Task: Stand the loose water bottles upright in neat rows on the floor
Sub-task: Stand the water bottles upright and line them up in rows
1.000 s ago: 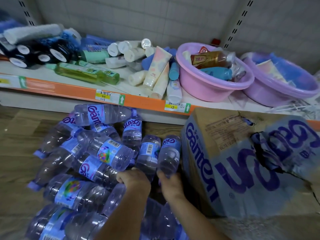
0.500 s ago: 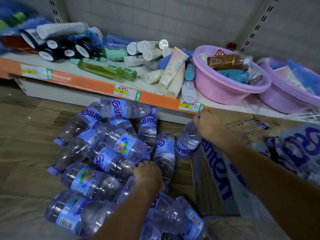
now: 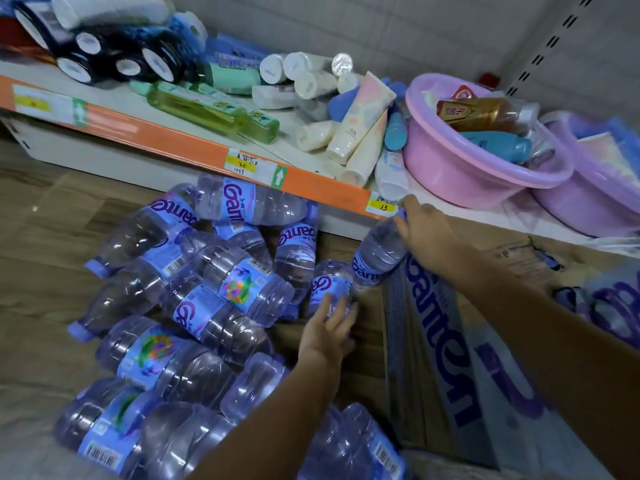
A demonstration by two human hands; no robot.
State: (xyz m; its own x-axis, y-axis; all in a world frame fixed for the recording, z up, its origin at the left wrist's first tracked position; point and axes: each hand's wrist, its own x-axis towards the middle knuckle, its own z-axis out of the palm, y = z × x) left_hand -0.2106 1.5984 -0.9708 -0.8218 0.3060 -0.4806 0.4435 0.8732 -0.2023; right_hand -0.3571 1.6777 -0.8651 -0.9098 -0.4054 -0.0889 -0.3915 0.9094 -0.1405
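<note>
Gripping a tilted bottle by its neck, the right hand sits at two o'clock; left hand fingers spread against another bottle.

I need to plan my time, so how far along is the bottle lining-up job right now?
Barely begun: no finished row shows. The right hand grips the top of one bottle beside the cardboard box, tilted, not yet standing. The left hand touches a second bottle. Left to do: the whole heap of bottles lying on the floor.
</note>
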